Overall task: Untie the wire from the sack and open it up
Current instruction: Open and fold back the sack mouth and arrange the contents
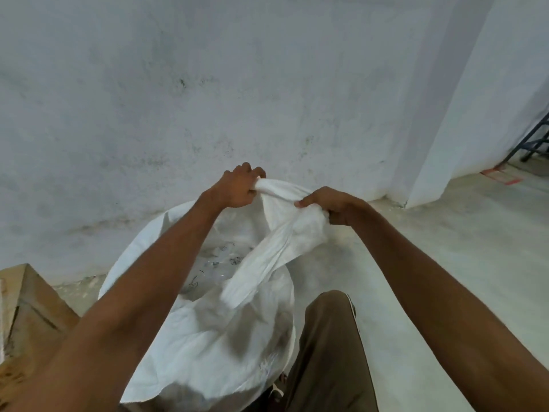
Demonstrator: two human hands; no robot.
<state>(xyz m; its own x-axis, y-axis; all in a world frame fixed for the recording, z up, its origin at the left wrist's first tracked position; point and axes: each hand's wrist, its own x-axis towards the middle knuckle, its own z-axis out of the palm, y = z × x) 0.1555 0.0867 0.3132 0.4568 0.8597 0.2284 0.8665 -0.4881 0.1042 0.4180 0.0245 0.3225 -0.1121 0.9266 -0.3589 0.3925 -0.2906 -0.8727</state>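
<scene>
Gripping the gathered mouth of the white sack (208, 316), both hands are seen from the head camera, raised in front of a pale wall (178, 84). The left hand (239, 188) is closed round one end of the bunched neck, fingers curled over the cloth; the right hand (329, 205) is clamped on the other end, thumb pressed along the fold. The hands are held near each other, and a twisted band of fabric is stretched between them and trails down below the right hand. The sack's full body is stood on the floor (445, 248) beneath and between the forearms. No wire can be made out; whether it is already off cannot be told. A wooden block (32, 304) is found below the left forearm, and a trousered knee (329, 337) below the right.

The material is judged to be soft, woven and light at the neck, though the filled body is probably heavy. It is best taken at the rim, on opposite edges, and drawn apart.
</scene>
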